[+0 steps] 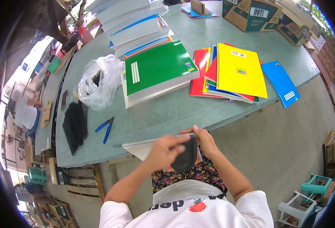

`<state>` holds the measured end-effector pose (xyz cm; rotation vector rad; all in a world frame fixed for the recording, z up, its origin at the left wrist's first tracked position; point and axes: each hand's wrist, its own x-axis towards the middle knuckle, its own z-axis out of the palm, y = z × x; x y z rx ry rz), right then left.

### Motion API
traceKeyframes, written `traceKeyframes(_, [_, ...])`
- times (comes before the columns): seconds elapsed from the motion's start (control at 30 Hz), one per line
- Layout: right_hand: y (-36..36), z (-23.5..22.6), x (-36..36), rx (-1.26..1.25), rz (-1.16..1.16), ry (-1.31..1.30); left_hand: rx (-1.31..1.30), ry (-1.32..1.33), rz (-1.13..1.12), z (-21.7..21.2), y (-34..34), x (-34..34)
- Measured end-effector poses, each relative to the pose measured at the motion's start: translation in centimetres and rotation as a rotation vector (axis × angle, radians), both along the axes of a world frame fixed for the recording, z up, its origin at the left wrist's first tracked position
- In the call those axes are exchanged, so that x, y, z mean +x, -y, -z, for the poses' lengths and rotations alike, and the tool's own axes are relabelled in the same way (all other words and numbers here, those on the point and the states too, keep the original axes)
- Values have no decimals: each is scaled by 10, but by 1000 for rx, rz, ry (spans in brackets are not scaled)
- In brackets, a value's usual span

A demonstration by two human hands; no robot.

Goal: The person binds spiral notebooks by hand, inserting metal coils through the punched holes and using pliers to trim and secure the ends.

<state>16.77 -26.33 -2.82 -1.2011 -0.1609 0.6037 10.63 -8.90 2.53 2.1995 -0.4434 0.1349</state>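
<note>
- Head view, left: black binding coils lie on the table.
- Blue-handled pliers rest nearby, jaws up.
- White-paged spiral notebook sits at the table's near edge, above the lap.
- Left hand, blurred, bends its fingers over it; grip unclear.
- Right hand pinches the binding's right end.
- Yellow spiral notebook tops a pile.
</note>
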Motion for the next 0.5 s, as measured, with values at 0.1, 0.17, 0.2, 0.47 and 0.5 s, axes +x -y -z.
traceKeyframes(0.1, [1,0,0,-45,-71,-59,-429,-508,-479,-15,-37,56])
traceKeyframes(0.17, [-4,-8,-2,-103,-85,82,-478,-683,-579,-5,-65,72])
traceKeyframes(0.2, [-11,-13,-5,-153,-106,223,-116,-474,-552,19,-85,74])
traceKeyframes(0.47, [1,-9,-3,246,1,-30,491,366,-219,-12,-11,39])
traceKeyframes(0.5, [3,-3,-4,31,-66,15,455,255,-145,-10,1,29])
